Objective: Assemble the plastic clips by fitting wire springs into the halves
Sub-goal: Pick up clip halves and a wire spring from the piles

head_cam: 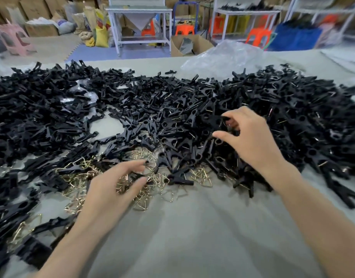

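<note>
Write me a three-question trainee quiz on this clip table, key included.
1. True or false: the springs lie nearest the left hand.
2. The right hand is over: A. black clips; B. a cardboard box; C. a stool.
3. Fill in: at the far edge of the table lies a clear plastic ___.

Key: 1 true; 2 A; 3 bag.
</note>
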`<act>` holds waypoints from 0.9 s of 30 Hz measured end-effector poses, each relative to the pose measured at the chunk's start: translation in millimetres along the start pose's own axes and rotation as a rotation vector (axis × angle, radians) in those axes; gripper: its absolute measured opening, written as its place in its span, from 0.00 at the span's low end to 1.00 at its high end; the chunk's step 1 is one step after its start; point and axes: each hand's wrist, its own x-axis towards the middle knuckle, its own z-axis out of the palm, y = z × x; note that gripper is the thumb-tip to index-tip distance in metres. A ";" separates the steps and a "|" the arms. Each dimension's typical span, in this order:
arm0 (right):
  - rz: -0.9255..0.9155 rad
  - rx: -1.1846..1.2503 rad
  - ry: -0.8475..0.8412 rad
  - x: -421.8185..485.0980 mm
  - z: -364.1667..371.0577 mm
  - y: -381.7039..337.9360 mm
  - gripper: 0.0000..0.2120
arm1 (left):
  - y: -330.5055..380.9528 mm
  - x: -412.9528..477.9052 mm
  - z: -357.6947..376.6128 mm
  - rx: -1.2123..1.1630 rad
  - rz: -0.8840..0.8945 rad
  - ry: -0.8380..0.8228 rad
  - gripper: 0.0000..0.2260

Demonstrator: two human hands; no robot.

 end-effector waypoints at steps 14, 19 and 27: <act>-0.186 -0.120 -0.485 -39.1 59.0 -81.9 0.14 | -2.2 2.0 6.6 0.330 0.198 -0.144 0.09; -0.092 0.018 -0.493 -41.5 74.1 -82.2 0.07 | -5.3 5.9 -2.9 0.176 0.062 -0.008 0.07; 0.117 0.503 -0.201 -43.8 63.9 -73.1 0.05 | -8.9 7.2 -9.5 -0.051 -0.097 0.219 0.09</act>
